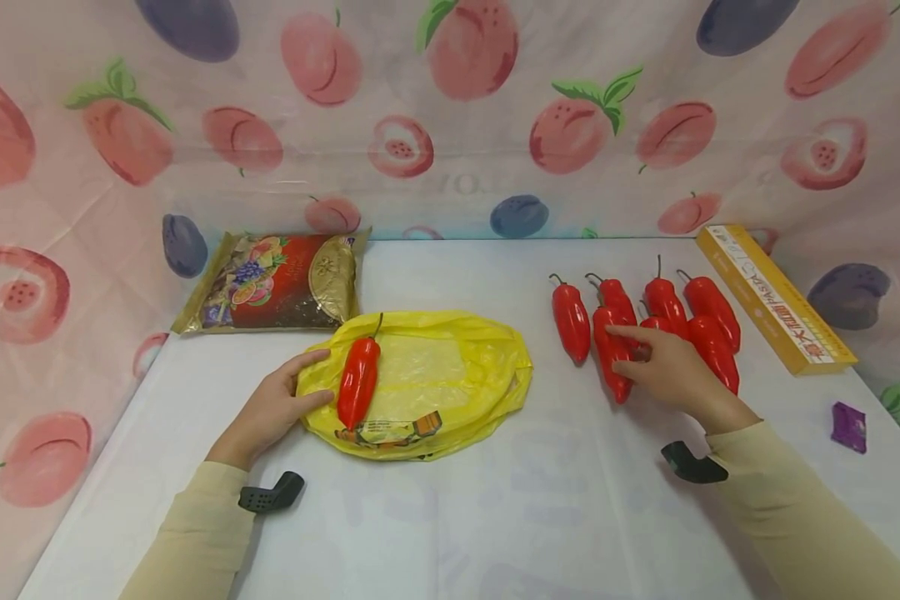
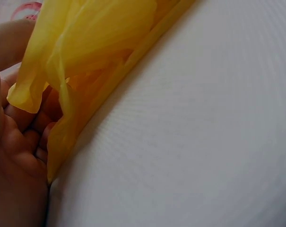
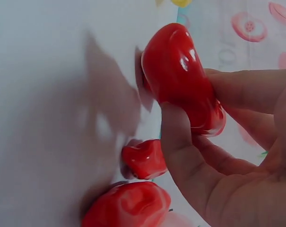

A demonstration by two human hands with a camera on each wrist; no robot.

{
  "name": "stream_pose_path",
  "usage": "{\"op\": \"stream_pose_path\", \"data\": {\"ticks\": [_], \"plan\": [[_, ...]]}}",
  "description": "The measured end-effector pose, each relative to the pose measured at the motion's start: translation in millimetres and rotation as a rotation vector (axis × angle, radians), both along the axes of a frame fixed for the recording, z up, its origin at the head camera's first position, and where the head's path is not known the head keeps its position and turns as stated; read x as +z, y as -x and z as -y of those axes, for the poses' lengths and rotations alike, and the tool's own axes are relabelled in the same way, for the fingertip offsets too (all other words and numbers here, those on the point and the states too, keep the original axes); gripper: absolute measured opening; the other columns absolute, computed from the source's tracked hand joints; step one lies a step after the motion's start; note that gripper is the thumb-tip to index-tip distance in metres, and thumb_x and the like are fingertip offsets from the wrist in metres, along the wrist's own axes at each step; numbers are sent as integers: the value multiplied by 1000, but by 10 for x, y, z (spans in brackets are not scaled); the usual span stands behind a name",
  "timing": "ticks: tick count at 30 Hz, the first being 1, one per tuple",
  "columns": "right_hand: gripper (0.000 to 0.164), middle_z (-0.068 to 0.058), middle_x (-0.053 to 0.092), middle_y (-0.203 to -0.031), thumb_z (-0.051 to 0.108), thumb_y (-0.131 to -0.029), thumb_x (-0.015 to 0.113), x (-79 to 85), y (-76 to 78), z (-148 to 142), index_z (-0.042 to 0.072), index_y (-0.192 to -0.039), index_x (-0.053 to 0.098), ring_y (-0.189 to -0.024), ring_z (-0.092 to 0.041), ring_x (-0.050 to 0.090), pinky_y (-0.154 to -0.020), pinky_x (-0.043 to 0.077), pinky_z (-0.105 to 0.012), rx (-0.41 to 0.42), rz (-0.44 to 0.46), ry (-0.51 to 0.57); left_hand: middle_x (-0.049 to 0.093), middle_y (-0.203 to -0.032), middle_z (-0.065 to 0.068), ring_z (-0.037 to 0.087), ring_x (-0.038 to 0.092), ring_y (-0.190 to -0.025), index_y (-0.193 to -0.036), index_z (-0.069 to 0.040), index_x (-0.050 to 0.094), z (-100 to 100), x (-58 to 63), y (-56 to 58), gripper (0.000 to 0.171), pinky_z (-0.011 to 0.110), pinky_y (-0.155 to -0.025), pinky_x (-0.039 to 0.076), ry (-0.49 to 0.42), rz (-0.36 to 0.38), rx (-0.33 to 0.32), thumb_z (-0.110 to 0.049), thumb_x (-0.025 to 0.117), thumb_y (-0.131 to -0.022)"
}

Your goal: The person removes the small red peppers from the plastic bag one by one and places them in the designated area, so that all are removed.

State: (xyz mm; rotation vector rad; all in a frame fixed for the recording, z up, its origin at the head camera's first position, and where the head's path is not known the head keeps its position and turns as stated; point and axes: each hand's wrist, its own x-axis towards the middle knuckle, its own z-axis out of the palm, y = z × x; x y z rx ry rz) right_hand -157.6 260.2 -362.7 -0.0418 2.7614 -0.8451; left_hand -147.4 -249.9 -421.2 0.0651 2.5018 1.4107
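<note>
A yellow plastic bag (image 1: 420, 367) lies flat on the white table, with one red chili pepper (image 1: 358, 379) on its left part. My left hand (image 1: 273, 408) holds the bag's left edge between thumb and fingers; in the left wrist view the yellow film (image 2: 95, 42) hides some fingertips. At the right, my right hand (image 1: 663, 371) pinches another red chili pepper (image 3: 176, 71) between thumb and fingers. That pepper's lower end points toward me, and in the right wrist view it seems slightly raised off the table. Several more red peppers (image 1: 712, 304) lie around this hand.
A red and gold fruit-printed packet (image 1: 285, 279) lies at the back left. An orange pasta box (image 1: 776, 300) lies at the right, with a small purple packet (image 1: 849, 427) nearer me. Fruit-patterned cloth (image 1: 457, 183) hangs behind the table.
</note>
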Motion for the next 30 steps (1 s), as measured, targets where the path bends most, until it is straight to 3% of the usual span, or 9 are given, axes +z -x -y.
{"op": "stream_pose_path", "data": {"ticks": [3,30], "plan": [[67,-19,61,-110,25,-92,72,-38,-24,-19,8,-151,45,-104,-38,52,-68,58,-34,-4,15,-3,33,-156,20,37,37,-137,-153,-12,40,0,1,-1,70,57,-112,30,2,-3,-1,-29,72,-93],[66,-25,60,-116,26,-92,72,-138,-44,-55,4,-149,46,-107,-43,52,-68,59,-38,2,41,13,32,-157,19,38,34,-139,-153,-13,40,-4,4,3,70,58,-113,29,5,3,4,-30,71,-93]]}}
